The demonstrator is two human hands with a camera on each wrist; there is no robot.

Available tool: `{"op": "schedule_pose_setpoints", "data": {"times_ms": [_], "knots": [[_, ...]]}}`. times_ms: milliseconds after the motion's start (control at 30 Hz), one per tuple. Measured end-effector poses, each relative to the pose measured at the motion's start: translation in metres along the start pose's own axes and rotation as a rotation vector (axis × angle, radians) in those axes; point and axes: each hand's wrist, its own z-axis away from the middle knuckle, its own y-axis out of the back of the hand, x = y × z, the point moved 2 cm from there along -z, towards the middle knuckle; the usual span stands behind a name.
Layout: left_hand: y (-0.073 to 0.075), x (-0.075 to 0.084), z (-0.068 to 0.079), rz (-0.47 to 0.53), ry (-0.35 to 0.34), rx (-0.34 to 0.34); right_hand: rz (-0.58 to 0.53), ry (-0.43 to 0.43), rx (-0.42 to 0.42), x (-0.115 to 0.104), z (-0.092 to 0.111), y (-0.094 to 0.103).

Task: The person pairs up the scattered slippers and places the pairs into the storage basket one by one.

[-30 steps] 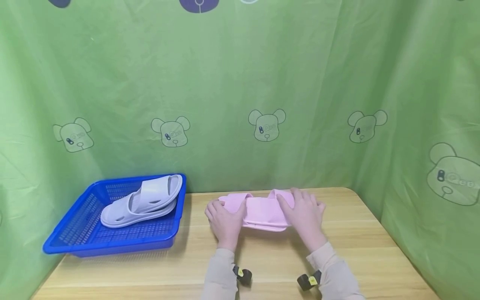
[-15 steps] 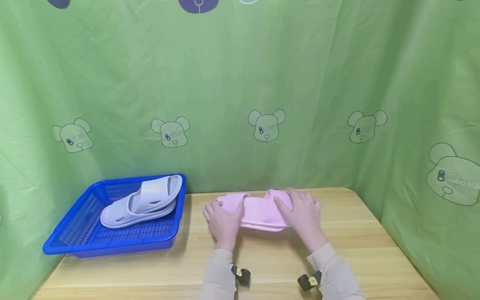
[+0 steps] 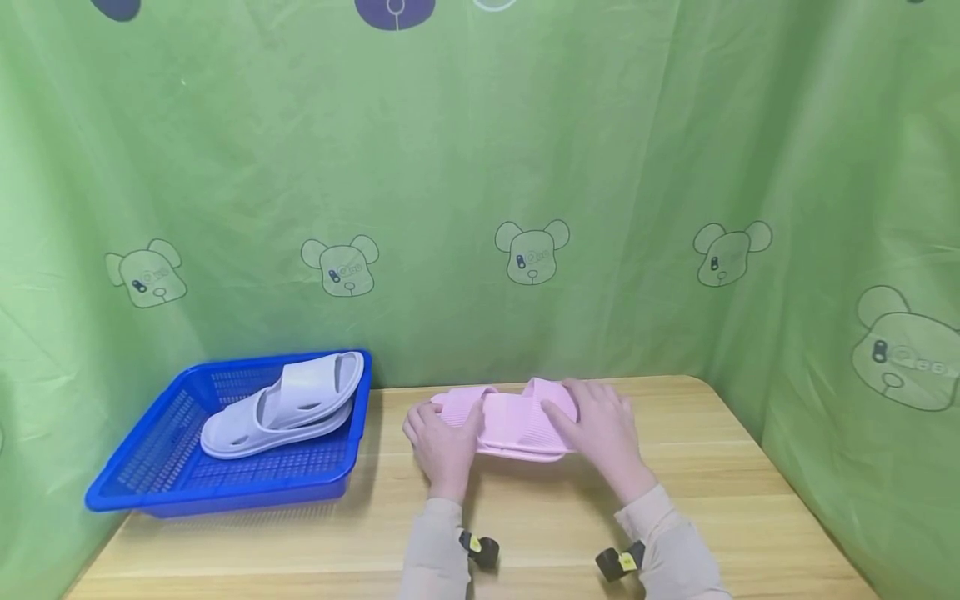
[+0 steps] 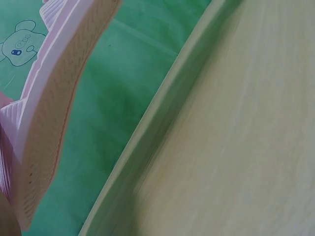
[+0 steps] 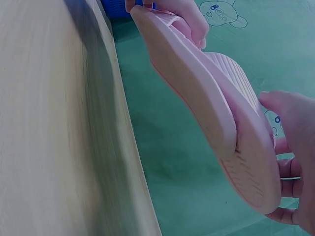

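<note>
Both hands hold a pair of pink slippers (image 3: 513, 421), overlapped and facing opposite ways, with ribbed straps on top. My left hand (image 3: 444, 446) grips the left end, its thumb over the strap. At the other end, my right hand (image 3: 606, 429) has its thumb on the strap and its fingers around the far side. In the right wrist view, the patterned sole (image 5: 189, 91) shows raised off the table, between the left hand (image 5: 184, 17) and the right hand (image 5: 295, 147). Part of one slipper (image 4: 54, 113) is at the left wrist view's edge.
A blue plastic basket (image 3: 225, 498) stands at the left on the wooden table (image 3: 547, 533). Inside it lie two pale grey slippers (image 3: 311, 392), one leaning on the other. A green curtain (image 3: 450, 333) with bear prints closes off the back and sides.
Both hands and the pink slippers have shifted slightly to the left. The basket and the grey slippers stay where they were.
</note>
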Motion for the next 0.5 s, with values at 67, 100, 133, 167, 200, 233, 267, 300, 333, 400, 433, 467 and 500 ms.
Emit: {"op": "schedule_pose_setpoints", "data": {"times_ms": [67,100,133,167,200,233,267,300,333,400,433,467,500], "knots": [[0.0003,-0.0009,-0.0002,0.003,0.011,-0.002,0.005,0.017,-0.004,-0.0001,0.0004,-0.0001],[0.0005,-0.0012,-0.0002,0.004,0.014,-0.002,0.009,0.023,-0.006,0.0000,0.0007,-0.0002],[0.0006,-0.0015,-0.0003,0.004,0.016,-0.003,0.011,0.031,-0.007,-0.0001,0.0010,-0.0004],[0.0006,-0.0017,-0.0003,0.004,0.018,-0.002,0.009,0.038,-0.007,-0.0001,0.0011,-0.0007],[0.0006,-0.0018,-0.0004,0.004,0.018,-0.001,0.009,0.044,-0.005,0.0000,0.0011,-0.0011],[0.0006,-0.0019,-0.0004,0.004,0.019,0.000,0.010,0.050,-0.002,0.0002,0.0011,-0.0014],[0.0007,-0.0020,-0.0005,0.005,0.019,0.002,0.011,0.055,0.002,0.0005,0.0010,-0.0017],[0.0006,-0.0021,-0.0005,0.005,0.018,0.004,0.009,0.062,0.003,0.0009,0.0010,-0.0022],[0.0006,-0.0022,-0.0006,0.005,0.017,0.007,0.007,0.070,0.005,0.0013,0.0008,-0.0024],[0.0006,-0.0022,-0.0007,0.006,0.013,0.015,-0.002,0.082,0.005,0.0021,0.0005,-0.0023],[0.0007,-0.0023,-0.0009,0.006,0.011,0.018,-0.007,0.091,0.002,0.0026,0.0004,-0.0024],[0.0007,-0.0025,-0.0011,0.007,0.009,0.021,-0.010,0.100,-0.002,0.0029,0.0001,-0.0024],[0.0008,-0.0026,-0.0012,0.005,0.007,0.024,-0.012,0.109,-0.009,0.0033,-0.0001,-0.0022]]}}
